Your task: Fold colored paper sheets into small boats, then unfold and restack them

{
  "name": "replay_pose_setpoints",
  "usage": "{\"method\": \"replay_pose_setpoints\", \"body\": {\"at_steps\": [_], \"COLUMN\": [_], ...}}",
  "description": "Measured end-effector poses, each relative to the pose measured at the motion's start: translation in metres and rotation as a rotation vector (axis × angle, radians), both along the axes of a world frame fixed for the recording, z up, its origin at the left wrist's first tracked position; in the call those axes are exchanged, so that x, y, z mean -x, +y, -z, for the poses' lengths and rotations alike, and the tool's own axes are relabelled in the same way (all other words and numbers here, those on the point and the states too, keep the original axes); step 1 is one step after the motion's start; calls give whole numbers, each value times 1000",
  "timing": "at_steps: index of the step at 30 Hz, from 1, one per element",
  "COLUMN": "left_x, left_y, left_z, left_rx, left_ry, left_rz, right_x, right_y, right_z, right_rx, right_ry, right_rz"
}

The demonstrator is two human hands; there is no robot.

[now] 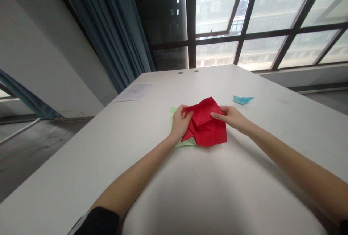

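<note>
A partly folded red paper (208, 126) lies in the middle of the white table (244, 177), on top of a light green sheet (174, 113). My left hand (179, 122) grips the red paper's left edge, thumb on top and fingers curled under. My right hand (231, 116) pinches a raised fold at the paper's upper right, thumb pointing left across it. The paper's upper flaps stand up off the table between the two hands.
A small blue folded paper boat (243, 99) sits just beyond my right hand. A printed white sheet (134, 92) lies near the table's far left edge. Blue curtains (114, 28) and large windows (258, 13) stand behind the table.
</note>
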State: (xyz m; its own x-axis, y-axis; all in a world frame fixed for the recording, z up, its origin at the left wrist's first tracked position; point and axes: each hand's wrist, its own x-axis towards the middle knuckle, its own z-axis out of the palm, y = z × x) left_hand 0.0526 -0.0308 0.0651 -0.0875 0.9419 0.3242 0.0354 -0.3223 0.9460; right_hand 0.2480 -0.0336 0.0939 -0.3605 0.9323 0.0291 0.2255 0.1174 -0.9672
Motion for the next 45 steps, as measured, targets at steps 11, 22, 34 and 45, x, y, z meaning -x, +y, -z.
{"method": "replay_pose_setpoints", "body": {"at_steps": [11,22,34,45], "left_x": [-1,18,10,5], "left_y": [1,4,7,2], "left_z": [10,1,8,5], "left_rx": [343,22,365,284], "left_ry": [-195,439,-153,96], "left_rz": [256,13,65,279], "right_x": [-9,-10,-9,-10], "right_y": [14,10,0,1], "right_z": [12,7,-1,3], "right_rx": [-14,-39,-59,-870], "right_ry": [284,134,-12,-452], "right_rz": [214,191,26,358]}}
